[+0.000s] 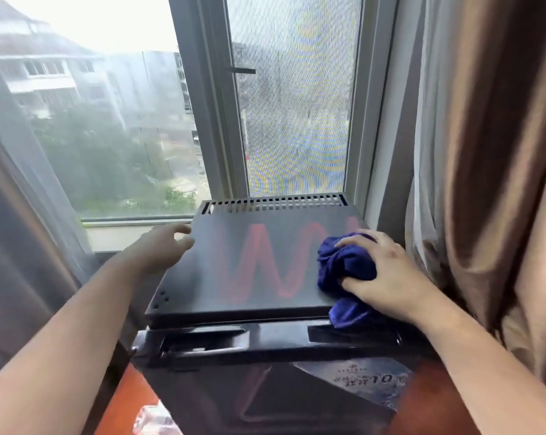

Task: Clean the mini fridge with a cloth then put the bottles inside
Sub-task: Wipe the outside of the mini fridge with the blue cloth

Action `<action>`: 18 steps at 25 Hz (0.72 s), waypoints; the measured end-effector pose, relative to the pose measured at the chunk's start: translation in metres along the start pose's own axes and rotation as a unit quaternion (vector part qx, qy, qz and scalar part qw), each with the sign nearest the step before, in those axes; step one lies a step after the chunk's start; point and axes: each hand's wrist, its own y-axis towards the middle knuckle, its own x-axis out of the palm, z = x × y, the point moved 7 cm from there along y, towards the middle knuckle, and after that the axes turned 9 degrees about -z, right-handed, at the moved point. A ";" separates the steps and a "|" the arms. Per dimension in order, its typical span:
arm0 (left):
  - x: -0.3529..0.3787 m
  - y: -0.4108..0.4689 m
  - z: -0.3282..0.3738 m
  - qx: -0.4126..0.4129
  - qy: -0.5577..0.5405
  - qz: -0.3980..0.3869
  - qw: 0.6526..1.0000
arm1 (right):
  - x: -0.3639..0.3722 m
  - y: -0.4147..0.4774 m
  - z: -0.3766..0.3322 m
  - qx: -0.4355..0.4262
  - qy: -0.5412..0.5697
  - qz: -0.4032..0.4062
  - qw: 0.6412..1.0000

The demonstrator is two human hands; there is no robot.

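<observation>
Cloth (pixel 343 266) in right hand (pixel 387 274) atop mini fridge (pixel 234 277), left hand (pixel 161 246) slack, label (pixel 372 379) "10"

My two bare arms and hands

My left forearm (pixel 77 324) and right forearm (pixel 485 350) are bare as far as the picture's edge. My left hand (pixel 161 246) looks blurred. My right hand (pixel 387 274) is sharper, and its knuckles and tendons show.

A reddish-brown tabletop (pixel 121 403) by the window carries the black mini fridge (pixel 249 265); a blurred clear thing (pixel 152 419) lies at its near left
</observation>
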 end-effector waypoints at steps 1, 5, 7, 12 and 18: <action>0.004 0.009 -0.020 -0.045 0.025 -0.017 0.999 | 0.001 -0.001 0.000 -0.001 0.001 -0.002 1.000; 0.023 0.010 -0.034 -0.060 -0.048 -0.037 0.996 | 0.008 -0.020 -0.006 0.031 -0.081 0.017 0.996; 0.034 -0.001 -0.030 -0.058 -0.135 -0.044 0.988 | 0.016 -0.025 -0.015 0.052 -0.129 0.029 0.990; 0.043 0.002 -0.040 -0.043 -0.163 -0.019 0.986 | 0.026 0.000 -0.017 0.026 -0.081 0.057 0.995; 0.043 0.002 -0.045 -0.043 -0.214 0.002 0.976 | 0.007 0.098 0.016 0.063 -0.035 0.061 0.996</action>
